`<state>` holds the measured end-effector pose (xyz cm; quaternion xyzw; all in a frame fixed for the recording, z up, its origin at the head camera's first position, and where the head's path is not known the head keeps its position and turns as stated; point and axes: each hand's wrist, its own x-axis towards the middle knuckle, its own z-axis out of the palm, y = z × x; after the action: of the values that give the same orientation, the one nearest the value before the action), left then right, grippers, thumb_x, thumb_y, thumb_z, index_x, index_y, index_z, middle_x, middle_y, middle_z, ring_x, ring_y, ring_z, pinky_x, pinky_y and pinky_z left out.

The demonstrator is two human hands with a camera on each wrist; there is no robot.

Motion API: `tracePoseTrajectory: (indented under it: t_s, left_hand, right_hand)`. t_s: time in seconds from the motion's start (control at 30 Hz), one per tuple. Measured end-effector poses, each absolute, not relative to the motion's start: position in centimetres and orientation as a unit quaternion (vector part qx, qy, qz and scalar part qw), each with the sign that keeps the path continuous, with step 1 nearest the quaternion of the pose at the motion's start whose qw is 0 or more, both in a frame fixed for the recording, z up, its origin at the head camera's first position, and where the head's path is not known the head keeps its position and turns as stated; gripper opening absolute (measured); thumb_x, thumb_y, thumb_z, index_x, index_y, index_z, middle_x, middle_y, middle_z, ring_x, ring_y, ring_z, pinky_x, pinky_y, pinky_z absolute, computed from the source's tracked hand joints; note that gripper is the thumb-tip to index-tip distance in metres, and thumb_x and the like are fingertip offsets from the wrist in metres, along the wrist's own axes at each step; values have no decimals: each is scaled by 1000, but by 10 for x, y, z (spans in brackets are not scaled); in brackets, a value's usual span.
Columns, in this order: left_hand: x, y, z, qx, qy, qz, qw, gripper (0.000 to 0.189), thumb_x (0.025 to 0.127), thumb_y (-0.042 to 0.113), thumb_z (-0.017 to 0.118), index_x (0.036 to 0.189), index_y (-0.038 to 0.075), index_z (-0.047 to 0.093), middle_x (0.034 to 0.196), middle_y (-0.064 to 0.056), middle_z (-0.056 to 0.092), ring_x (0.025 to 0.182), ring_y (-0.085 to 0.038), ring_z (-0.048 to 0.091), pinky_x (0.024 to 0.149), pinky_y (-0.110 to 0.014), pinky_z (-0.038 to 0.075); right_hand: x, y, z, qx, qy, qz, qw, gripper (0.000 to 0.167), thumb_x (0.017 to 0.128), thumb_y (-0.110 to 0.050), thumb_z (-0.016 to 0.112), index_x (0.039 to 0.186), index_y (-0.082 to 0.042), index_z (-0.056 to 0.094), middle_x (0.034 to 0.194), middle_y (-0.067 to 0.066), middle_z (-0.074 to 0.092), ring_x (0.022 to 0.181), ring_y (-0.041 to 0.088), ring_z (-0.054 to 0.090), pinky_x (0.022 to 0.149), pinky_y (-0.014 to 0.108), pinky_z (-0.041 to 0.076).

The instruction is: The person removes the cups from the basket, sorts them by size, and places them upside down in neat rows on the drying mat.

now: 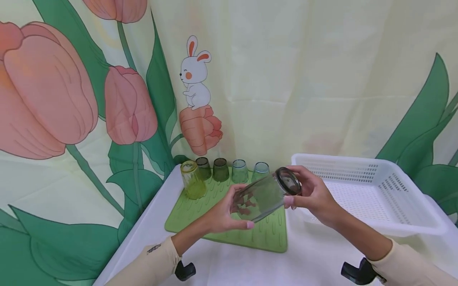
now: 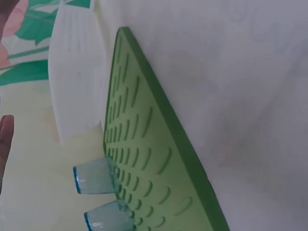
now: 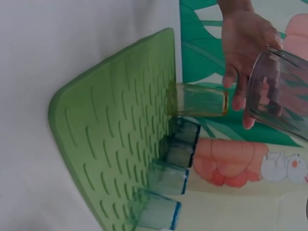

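Note:
A large clear drinking glass (image 1: 259,198) is held tilted above the mat, its dark thick-ringed end toward my right. My right hand (image 1: 313,194) grips it near that ringed end, thumb in front and fingers behind. My left hand (image 1: 223,212) is spread at the other end, thumb below and fingers reaching along the far side. In the right wrist view those left fingers (image 3: 238,91) look fairly straight beside the glass's edge (image 3: 284,94). Only a bit of a finger (image 2: 6,137) shows in the left wrist view.
On the green ridged mat (image 1: 229,234) stand a yellow glass (image 1: 194,182), two dark glasses (image 1: 220,171) and two bluish glasses (image 1: 239,171) along its far side. A white perforated basket (image 1: 418,214) sits to the right. Behind hangs a printed curtain (image 1: 264,79).

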<state>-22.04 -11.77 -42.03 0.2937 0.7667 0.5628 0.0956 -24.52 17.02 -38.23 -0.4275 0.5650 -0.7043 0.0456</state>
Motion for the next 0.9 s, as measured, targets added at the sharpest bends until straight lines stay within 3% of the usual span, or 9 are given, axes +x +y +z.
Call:
tracePoseTrajectory:
  t_s: [0.27, 0.47, 0.73, 0.9]
  left_hand:
    - [-216, -131, -428, 265, 805, 525, 81, 90, 85, 35, 80, 151, 28, 19, 146, -2, 44, 126, -16, 55, 99, -30, 51]
    - [-213, -151, -435, 233, 830, 502, 64, 95, 86, 38, 79, 155, 22, 17, 147, -2, 44, 128, -20, 54, 97, -31, 52]
    - [-210, -188, -449, 185, 870, 456, 29, 78, 89, 34, 77, 152, 19, 33, 140, -8, 54, 121, -30, 58, 93, -39, 51]
    - [-210, -213, -459, 140, 898, 416, 14, 74, 88, 38, 78, 148, 16, 42, 134, -14, 56, 115, -33, 60, 91, -47, 50]
  right_hand:
    - [-251, 151, -379, -401, 600, -689, 65, 59, 82, 12, 68, 135, -12, 55, 120, 1, 65, 67, 10, 65, 61, 29, 58]
    - [-257, 141, -373, -390, 631, -668, 60, 57, 84, 7, 71, 135, -11, 54, 119, 2, 65, 67, 11, 65, 64, 32, 60]
    - [-274, 128, -365, -351, 675, -647, 54, 59, 82, 0, 77, 136, -7, 53, 117, 2, 64, 66, 16, 67, 65, 34, 59]
    - [-288, 116, -366, -327, 694, -638, 64, 63, 82, -6, 80, 137, -10, 52, 125, 8, 59, 73, 17, 72, 70, 38, 60]
